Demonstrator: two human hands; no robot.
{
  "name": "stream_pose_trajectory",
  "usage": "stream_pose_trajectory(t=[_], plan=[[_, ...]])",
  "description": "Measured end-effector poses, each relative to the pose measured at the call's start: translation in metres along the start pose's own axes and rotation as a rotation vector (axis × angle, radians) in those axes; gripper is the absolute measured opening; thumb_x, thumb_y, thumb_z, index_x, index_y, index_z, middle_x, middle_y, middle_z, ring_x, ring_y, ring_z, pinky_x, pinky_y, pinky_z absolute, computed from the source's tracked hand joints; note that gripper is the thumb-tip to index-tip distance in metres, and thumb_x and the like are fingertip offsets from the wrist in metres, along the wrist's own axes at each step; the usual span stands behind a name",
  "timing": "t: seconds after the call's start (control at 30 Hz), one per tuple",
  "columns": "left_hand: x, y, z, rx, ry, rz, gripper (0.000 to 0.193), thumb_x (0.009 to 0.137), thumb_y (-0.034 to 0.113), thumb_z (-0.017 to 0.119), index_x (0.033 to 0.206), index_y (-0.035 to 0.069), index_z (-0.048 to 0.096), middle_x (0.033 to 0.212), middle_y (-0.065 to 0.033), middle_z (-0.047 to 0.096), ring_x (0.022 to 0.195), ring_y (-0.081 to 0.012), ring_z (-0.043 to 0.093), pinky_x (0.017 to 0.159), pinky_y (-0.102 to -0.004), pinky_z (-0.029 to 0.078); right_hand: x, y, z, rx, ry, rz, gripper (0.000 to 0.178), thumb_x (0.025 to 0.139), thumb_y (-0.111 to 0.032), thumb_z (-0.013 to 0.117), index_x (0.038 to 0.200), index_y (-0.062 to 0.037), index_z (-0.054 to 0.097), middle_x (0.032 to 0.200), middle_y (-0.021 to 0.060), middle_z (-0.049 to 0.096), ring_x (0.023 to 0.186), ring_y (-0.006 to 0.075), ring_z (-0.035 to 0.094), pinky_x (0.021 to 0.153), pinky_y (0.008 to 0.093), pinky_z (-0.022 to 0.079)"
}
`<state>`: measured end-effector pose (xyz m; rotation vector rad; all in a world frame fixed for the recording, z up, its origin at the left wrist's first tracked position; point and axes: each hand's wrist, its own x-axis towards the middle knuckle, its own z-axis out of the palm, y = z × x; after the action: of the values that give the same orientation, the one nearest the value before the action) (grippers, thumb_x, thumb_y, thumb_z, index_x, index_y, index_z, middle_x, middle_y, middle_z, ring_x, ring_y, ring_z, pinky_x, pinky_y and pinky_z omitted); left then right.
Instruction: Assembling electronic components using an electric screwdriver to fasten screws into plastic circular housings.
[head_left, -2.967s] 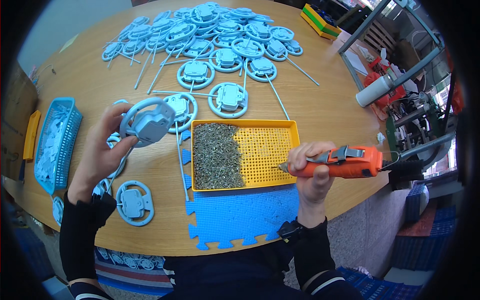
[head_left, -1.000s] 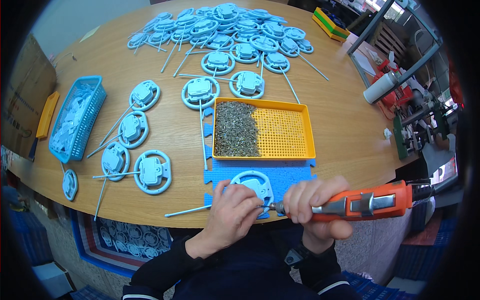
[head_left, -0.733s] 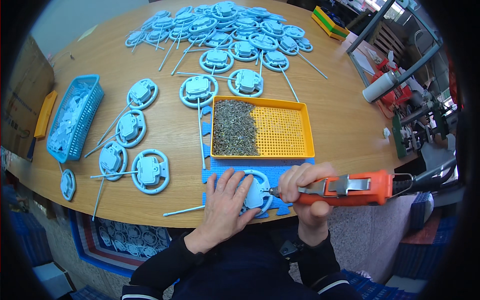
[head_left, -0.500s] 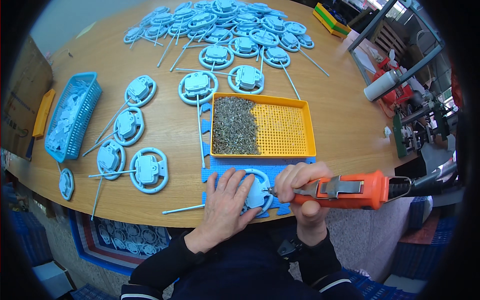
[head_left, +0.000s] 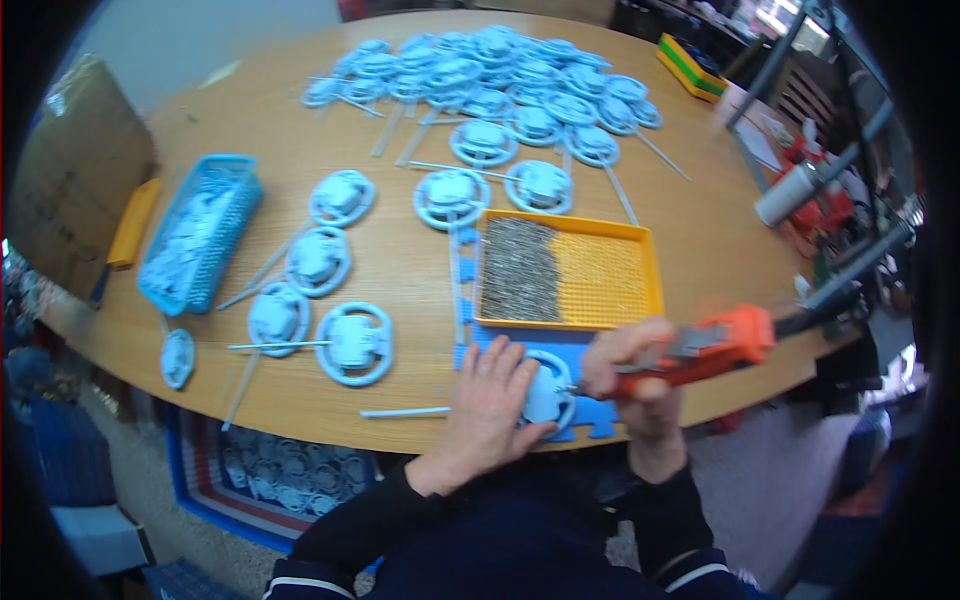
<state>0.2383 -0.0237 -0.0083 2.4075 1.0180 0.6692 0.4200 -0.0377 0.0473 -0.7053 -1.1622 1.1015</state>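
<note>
My left hand point(head_left: 488, 405) lies flat over a light-blue round plastic part point(head_left: 545, 392) with a ring rim, steadying it on a blue foam mat point(head_left: 597, 417). From under that hand the part's straight rod point(head_left: 404, 413) points left. My right hand point(head_left: 637, 372) is wrapped round an orange power screwdriver point(head_left: 712, 347), held nearly level, its tip at the right side of the part. Whether a screw sits at the tip is too blurred to tell. Just beyond the part stands a yellow tray point(head_left: 655, 285), its left half heaped with small screws point(head_left: 518, 270).
Several similar parts point(head_left: 355, 343) lie to the left, and a large pile point(head_left: 490, 75) covers the far table. A blue basket point(head_left: 205, 235) of flat pieces stands left, beside a cardboard box point(head_left: 85, 165). Right are a metal frame point(head_left: 850, 150) and the screwdriver's cable point(head_left: 830, 305); below, a crate point(head_left: 215, 490).
The whole view has shifted, so the table and hands appear farther right and the picture is blurred. The left hand stays on the part, and the screwdriver's tip remains at its right side.
</note>
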Motion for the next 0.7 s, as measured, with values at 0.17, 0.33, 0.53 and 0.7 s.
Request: stream_pose_trajectory(t=[0.17, 0.33, 0.53, 0.7], plan=[[-0.022, -0.034, -0.059, 0.057, -0.004, -0.08, 0.079, 0.06, 0.032, 0.082, 0.125, 0.002, 0.047, 0.128, -0.0194, 0.044, 0.127, -0.0408, 0.035, 0.107, -0.0534, 0.022, 0.013, -0.032, -0.025, -0.127, 0.177, -0.217, 0.052, 0.079, -0.055, 0.068, 0.092, -0.0086, 0.048, 0.067, 0.002, 0.05, 0.058, 0.0138, 0.05, 0.056, 0.0272, 0.042], [-0.04, -0.087, -0.112, 0.298, 0.06, -0.188, 0.085, 0.059, 0.023, 0.08, 0.132, 0.003, 0.043, 0.134, -0.0177, 0.042, 0.13, -0.0407, 0.033, 0.107, -0.0517, 0.023, 0.042, -0.006, -0.066, -0.122, 0.297, -0.171, 0.05, 0.078, -0.05, 0.071, 0.095, -0.008, 0.049, 0.07, 0.0045, 0.051, 0.062, 0.0145, 0.05, 0.059, 0.0282, 0.042], [-0.029, -0.126, -0.12, 0.228, -0.027, -0.309, 0.074, 0.059, 0.012, 0.076, 0.127, 0.004, 0.048, 0.13, -0.0167, 0.044, 0.12, -0.038, 0.04, 0.103, -0.045, 0.032, 0.057, 0.007, -0.08, -0.191, 0.305, -0.203, 0.052, 0.078, -0.052, 0.07, 0.093, -0.0075, 0.048, 0.069, 0.0048, 0.051, 0.062, 0.0152, 0.051, 0.057, 0.0286, 0.043], [-0.008, -0.112, -0.119, 0.293, 0.03, -0.316, 0.068, 0.059, 0.006, 0.076, 0.122, 0.005, 0.051, 0.128, -0.0153, 0.045, 0.114, -0.0356, 0.044, 0.097, -0.0434, 0.037, 0.062, 0.017, -0.087, -0.181, 0.298, -0.181, 0.053, 0.078, -0.053, 0.07, 0.093, -0.007, 0.048, 0.068, 0.0047, 0.051, 0.061, 0.0153, 0.051, 0.056, 0.0288, 0.044]])
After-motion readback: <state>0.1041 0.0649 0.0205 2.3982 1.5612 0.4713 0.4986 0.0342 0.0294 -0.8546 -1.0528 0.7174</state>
